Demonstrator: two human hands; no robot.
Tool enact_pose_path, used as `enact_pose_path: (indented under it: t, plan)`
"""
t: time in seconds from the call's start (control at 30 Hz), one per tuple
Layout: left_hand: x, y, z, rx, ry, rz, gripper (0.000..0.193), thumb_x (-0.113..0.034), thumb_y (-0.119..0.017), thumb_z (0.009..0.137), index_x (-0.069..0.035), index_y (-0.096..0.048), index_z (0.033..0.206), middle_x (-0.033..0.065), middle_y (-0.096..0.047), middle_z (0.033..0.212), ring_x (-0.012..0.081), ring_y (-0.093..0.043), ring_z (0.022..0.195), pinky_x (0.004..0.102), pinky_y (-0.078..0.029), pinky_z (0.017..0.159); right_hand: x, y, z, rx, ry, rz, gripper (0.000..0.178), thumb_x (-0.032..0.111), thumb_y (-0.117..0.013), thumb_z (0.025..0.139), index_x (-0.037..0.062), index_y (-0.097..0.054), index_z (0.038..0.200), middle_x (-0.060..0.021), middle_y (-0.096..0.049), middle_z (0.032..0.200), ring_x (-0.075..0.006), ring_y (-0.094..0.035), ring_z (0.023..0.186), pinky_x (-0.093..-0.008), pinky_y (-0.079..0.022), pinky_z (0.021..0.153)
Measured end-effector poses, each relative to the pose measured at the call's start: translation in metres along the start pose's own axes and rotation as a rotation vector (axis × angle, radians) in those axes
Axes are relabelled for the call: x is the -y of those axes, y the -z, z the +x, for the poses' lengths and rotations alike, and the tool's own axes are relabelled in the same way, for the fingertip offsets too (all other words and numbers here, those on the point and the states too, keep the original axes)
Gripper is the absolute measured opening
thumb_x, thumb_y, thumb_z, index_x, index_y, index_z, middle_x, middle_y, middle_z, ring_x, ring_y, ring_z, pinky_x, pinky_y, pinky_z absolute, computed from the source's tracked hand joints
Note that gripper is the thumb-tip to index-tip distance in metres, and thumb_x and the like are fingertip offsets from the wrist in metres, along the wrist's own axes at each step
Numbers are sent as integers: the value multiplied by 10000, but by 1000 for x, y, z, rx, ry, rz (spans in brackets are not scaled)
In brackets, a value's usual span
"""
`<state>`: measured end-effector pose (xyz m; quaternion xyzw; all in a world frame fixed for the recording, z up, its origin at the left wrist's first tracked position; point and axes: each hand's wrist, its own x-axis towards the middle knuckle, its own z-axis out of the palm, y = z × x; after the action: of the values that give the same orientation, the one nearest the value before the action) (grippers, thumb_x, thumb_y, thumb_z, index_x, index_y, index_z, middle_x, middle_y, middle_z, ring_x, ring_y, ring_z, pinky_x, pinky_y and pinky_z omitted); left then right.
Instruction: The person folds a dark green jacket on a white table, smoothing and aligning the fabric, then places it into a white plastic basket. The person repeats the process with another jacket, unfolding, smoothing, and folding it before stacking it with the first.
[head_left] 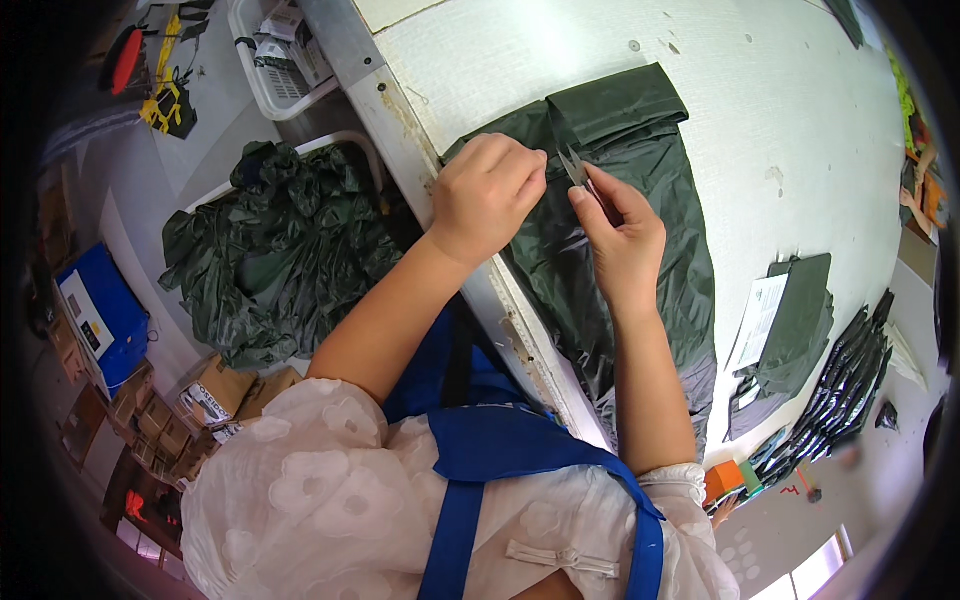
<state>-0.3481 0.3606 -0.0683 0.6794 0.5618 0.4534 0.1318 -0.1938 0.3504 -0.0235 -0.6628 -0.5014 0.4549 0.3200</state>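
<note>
A dark green, thin, shiny cloth piece (650, 185) lies on the white table, its far edge folded over in a broad band. My right hand (630, 235) is closed around small metal thread snips (574, 168), whose pointed blades reach up and left over the cloth just below the folded band. To the left of the blades, my left hand (487, 197) is a closed fist above the cloth's left edge, near the table's metal rim. What its fingers pinch, if anything, is hidden.
The white table (760, 140) has a metal edge on its left. Left of it, a bin holds a heap of crumpled dark green cloth (280, 250); a white basket (262, 75) stands beyond. Folded green pieces (795, 320) with a white paper lie at right, near black bundles (835, 385).
</note>
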Motion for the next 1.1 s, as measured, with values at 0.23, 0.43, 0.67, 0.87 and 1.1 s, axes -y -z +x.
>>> enact_pose_path:
  t: [0.23,0.43,0.67,0.87,1.1]
  plan:
    - [0,0,-2,18,-57,21,122,-9,-718,691,-62,-640,769,46,-601,730,236,-594,671,320,-489,582,1,-3,10,47,-91,51,272,120,-734,812,-16,-685,1042,-39,-635,827,-78,-563,726,-210,-460,672]
    - [-8,4,1,240,0,67,212,-108,-724,741,-67,-673,942,46,-623,870,240,-601,850,370,-477,748,-1,44,17,-287,14,49,263,126,-674,874,10,-661,1109,-5,-618,855,-69,-532,735,-216,-452,669]
    - [-18,9,-8,447,-107,296,402,-102,-643,790,-83,-604,1190,73,-589,1098,253,-543,1055,393,-414,913,-36,97,72,-495,509,-1004,405,217,-657,873,56,-584,1237,-173,-560,1228,-308,-546,1117,-401,-442,923]
    - [-13,12,-13,437,-172,188,380,-43,-562,774,-67,-624,1148,77,-613,1147,255,-558,1061,386,-441,917,31,37,116,107,892,-850,250,144,-672,807,151,-658,1057,-17,-638,1124,-254,-552,1114,-416,-402,950]
    - [-12,11,-16,326,-322,187,226,-136,-565,754,-33,-651,936,90,-650,1061,230,-585,989,371,-473,861,33,18,121,479,799,-851,402,138,-756,710,143,-622,1088,3,-638,1103,-228,-563,1079,-412,-405,946]
